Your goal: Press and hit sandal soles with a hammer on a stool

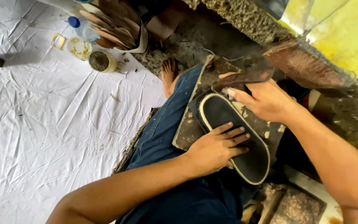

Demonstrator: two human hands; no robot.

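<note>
Fingers (pixel 233 135) of your left hand (pixel 214 149) are pressing flat on the sole (pixel 233 137) — your right hand (pixel 266 101) is pinching a brown strip (pixel 245 76) over the board (pixel 187 130).

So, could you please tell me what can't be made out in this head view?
- Black sole: its middle is hidden under the left hand.
- Brown piece in the right hand: blurred, its kind unclear.
- Stack of brown soles: cut off by the top edge.
- Open tin: contents too small to tell.
</note>
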